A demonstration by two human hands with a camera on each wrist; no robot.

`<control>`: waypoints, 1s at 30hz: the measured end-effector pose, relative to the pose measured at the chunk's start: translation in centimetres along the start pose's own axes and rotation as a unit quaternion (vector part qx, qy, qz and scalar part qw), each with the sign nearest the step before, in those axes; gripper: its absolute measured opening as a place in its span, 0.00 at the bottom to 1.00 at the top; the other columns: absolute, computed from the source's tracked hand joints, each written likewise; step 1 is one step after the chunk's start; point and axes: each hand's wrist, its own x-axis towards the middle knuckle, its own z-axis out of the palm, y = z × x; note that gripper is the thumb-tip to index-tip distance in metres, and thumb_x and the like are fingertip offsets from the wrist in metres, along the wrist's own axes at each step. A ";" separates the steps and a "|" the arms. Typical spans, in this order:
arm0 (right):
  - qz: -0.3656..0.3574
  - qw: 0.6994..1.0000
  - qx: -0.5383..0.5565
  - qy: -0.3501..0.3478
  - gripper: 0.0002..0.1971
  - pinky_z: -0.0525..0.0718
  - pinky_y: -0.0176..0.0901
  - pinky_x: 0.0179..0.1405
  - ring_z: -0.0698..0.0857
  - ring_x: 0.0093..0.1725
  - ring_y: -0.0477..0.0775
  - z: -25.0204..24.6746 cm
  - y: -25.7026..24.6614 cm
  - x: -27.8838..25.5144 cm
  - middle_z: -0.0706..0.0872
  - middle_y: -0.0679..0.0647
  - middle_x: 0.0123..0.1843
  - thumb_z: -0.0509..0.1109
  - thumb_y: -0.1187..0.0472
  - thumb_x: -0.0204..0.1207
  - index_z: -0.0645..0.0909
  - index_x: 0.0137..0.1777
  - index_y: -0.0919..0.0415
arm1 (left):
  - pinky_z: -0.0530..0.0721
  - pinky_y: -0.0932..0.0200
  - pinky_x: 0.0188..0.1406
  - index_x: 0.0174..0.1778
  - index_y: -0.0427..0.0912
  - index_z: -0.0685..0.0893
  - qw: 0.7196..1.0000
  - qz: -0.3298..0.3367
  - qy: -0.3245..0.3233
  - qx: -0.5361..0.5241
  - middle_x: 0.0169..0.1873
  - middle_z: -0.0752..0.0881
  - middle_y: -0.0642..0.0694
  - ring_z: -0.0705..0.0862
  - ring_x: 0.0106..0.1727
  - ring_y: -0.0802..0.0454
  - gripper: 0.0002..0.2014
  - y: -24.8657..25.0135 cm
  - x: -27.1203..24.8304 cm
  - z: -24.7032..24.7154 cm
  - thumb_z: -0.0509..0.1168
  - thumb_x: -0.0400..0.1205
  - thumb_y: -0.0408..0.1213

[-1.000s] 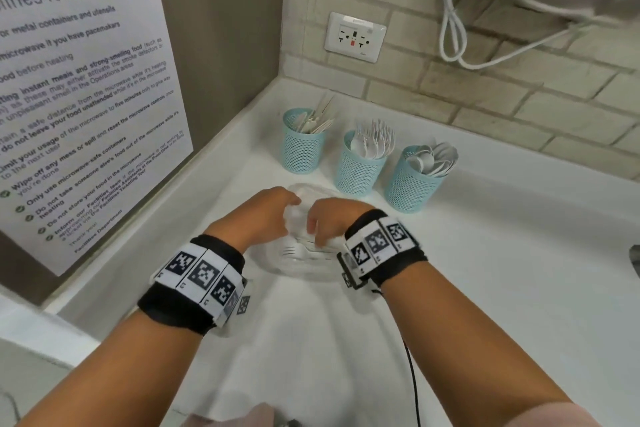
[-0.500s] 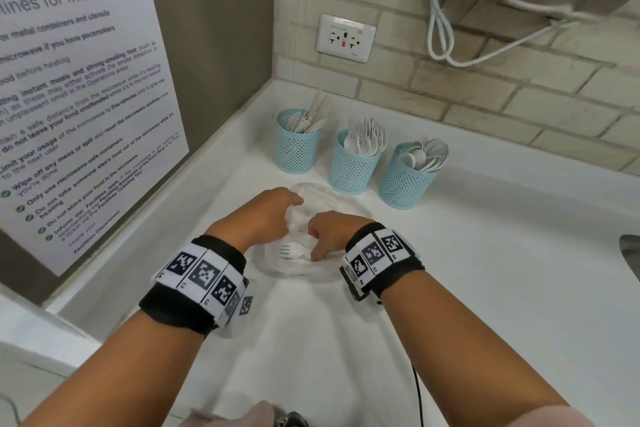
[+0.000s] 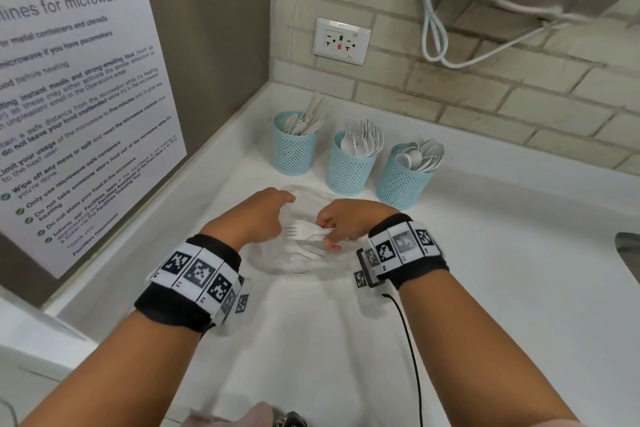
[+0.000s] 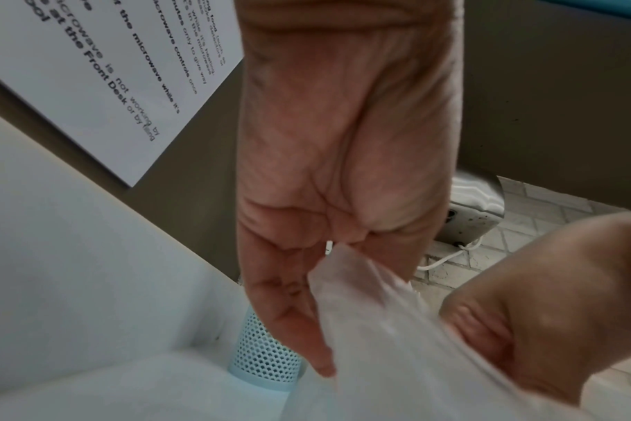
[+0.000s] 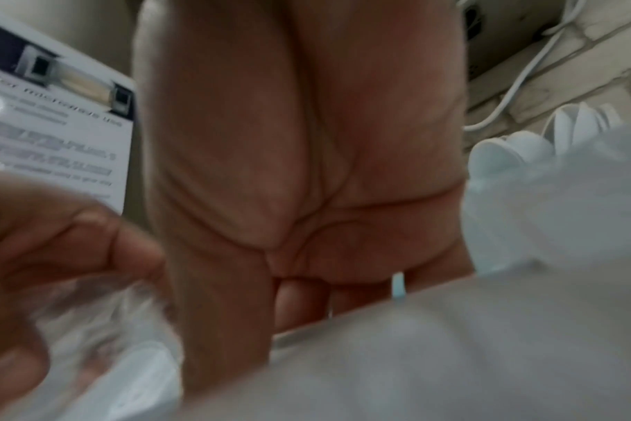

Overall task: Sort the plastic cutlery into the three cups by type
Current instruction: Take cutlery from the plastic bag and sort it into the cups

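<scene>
Three blue mesh cups stand in a row at the back: the knife cup (image 3: 294,146), the fork cup (image 3: 350,165) and the spoon cup (image 3: 403,180). In front of them a clear plastic bag (image 3: 294,262) lies on the counter with white cutlery inside. My left hand (image 3: 285,202) grips the bag's upper edge (image 4: 357,299) between thumb and fingers. My right hand (image 3: 329,240) reaches into the bag's mouth and pinches white forks (image 3: 303,233), tines pointing left. The right wrist view is blurred; it shows curled fingers (image 5: 299,296) behind the bag.
The white counter (image 3: 502,270) runs into a corner, with a poster wall on the left and a brick wall with a socket (image 3: 341,41) behind. A white cable (image 3: 433,28) hangs from a steel appliance at the top right. A metal edge (image 3: 628,253) shows at the far right.
My right hand has closed on the forks and drawn them a little up and out of the bag. The left hand keeps its hold on the bag's edge.
</scene>
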 end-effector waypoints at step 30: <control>-0.084 0.769 0.612 0.165 0.08 0.84 0.43 0.48 0.84 0.46 0.51 -1.7 0.2 -1.1 0.85 0.54 0.47 0.56 0.61 0.86 0.78 0.50 0.57 | 0.88 0.65 0.37 0.61 0.43 0.81 0.844 0.047 0.000 -0.534 0.43 0.89 0.44 0.90 0.36 0.57 0.11 3.2 1.6 1.1 0.61 0.84 0.33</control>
